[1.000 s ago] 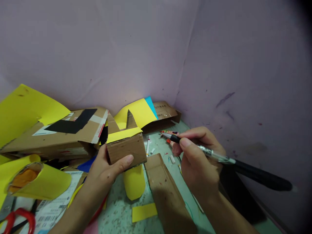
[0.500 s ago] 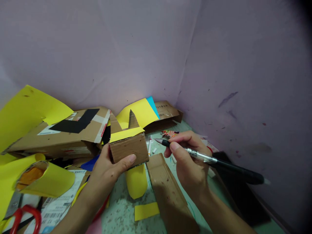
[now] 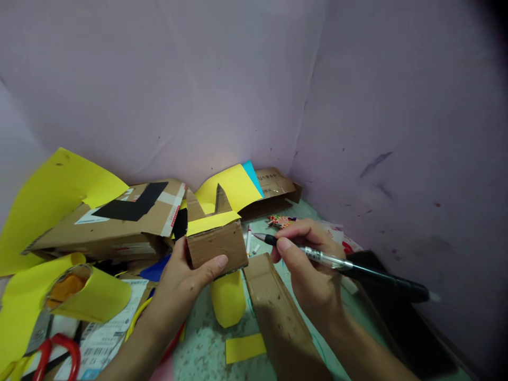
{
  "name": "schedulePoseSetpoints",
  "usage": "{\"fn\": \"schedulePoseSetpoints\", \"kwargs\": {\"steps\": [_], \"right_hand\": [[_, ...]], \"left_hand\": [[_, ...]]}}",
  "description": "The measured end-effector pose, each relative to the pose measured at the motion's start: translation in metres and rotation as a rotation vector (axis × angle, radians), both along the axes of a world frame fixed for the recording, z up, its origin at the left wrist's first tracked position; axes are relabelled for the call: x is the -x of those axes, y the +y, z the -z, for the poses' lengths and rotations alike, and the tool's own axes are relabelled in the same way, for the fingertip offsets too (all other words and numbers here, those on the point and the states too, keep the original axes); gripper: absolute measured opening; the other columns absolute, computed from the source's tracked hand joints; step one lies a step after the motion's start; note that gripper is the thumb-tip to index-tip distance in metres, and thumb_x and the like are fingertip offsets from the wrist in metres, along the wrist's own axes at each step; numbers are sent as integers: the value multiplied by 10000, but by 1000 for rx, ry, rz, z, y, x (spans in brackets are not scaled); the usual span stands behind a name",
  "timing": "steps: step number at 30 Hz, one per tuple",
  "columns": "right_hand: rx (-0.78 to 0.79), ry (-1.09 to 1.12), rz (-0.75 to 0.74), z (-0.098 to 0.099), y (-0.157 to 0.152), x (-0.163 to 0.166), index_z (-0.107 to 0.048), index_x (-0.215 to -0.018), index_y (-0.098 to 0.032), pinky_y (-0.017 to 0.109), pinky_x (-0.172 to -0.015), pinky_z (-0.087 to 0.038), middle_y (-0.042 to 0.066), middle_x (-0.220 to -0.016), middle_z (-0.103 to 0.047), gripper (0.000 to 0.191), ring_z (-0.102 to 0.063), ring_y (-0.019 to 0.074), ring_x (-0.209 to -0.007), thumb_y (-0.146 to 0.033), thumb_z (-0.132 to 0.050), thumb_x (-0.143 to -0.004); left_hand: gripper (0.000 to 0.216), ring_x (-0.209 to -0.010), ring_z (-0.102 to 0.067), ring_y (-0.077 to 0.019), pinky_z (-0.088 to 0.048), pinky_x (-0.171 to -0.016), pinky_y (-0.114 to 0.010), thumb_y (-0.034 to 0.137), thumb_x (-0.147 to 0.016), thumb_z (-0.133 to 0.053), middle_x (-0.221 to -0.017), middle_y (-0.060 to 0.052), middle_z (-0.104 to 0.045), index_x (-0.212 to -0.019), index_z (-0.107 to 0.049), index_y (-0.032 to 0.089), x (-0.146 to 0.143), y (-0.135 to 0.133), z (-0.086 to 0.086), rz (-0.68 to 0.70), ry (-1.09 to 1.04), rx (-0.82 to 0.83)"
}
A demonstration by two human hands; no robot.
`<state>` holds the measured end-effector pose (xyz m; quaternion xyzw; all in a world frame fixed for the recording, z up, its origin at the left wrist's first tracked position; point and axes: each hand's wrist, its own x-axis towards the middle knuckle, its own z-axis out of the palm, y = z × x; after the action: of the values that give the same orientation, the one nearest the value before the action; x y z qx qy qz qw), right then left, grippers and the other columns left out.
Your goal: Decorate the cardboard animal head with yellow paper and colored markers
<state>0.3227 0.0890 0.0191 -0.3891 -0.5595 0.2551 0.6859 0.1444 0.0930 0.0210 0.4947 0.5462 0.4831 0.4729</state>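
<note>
A small cardboard box [image 3: 220, 244] is gripped by my left hand [image 3: 196, 278], the thumb lying across its front face. Yellow paper [image 3: 212, 222] covers the box's top, and two pointed cardboard pieces [image 3: 223, 201] stand up behind it. My right hand [image 3: 311, 259] pinches a pen [image 3: 325, 258] with a clear barrel and a black grip. The pen's tip points left, a short way from the box's right side, not touching it. Below the box shows a yellow paper piece [image 3: 229, 301] with a rounded end; its top is hidden.
A cardboard strip [image 3: 278, 307] and a small yellow rectangle [image 3: 245, 348] lie on the green table [image 3: 206, 344]. At left are a yellow paper-covered tube [image 3: 97, 296], red-handled scissors [image 3: 65, 344] and a large cardboard box [image 3: 99, 238]. Yellow sheets [image 3: 234, 185] lean near the wall [image 3: 238, 79].
The whole view has shifted slightly, so most things sit a little further right and lower. Both hands keep their holds on the cardboard box and the pen.
</note>
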Motion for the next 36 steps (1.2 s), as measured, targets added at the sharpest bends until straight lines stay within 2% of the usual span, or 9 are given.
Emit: {"fn": "schedulePoseSetpoints", "kwargs": {"steps": [8,14,19,22,30,36], "right_hand": [[-24,-152,43,-5,-3,3,-574,-717,-215,229,-474,-411,-43,-567,-574,62,-534,110,-503,-196,-551,-771],[-4,-327,59,3,-6,1,-624,-787,-238,238,-475,-434,-15,-660,-635,26,-573,136,-551,-252,-606,-774],[-104,-380,52,6,-7,6,-617,-823,-243,240,-535,-483,-16,-705,-644,57,-611,136,-610,-207,-606,-780],[-134,-362,68,4,-7,8,-617,-837,-239,243,-564,-502,-13,-725,-653,83,-627,132,-615,-187,-612,-773],[-32,-325,69,10,-7,5,-623,-861,-244,261,-542,-500,13,-769,-662,72,-632,158,-641,-262,-616,-791],[-16,-154,75,1,-5,8,-620,-885,-250,258,-550,-498,-16,-666,-647,80,-615,137,-587,-277,-556,-847]], "left_hand": [[637,-1103,-582,-313,-446,-926,-417,411,-671,-753,-1198,-106,-631,-1194,-453,204,3,2,2,32,-2,-14],[668,-1082,-586,-310,-464,-897,-426,395,-664,-758,-1195,-116,-622,-1211,-432,195,3,1,2,30,-17,-8],[693,-1108,-574,-319,-449,-930,-447,413,-647,-764,-1211,-124,-615,-1215,-434,193,5,2,5,24,20,-23],[728,-1112,-578,-321,-448,-939,-445,414,-655,-758,-1224,-125,-613,-1254,-405,198,6,3,6,42,-1,-42],[680,-1088,-585,-318,-460,-910,-437,378,-659,-751,-1195,-127,-620,-1212,-404,190,3,3,5,42,-38,-45],[655,-1082,-585,-303,-451,-913,-427,359,-673,-741,-1196,-115,-617,-1208,-396,203,3,0,2,40,-35,-39]]}}
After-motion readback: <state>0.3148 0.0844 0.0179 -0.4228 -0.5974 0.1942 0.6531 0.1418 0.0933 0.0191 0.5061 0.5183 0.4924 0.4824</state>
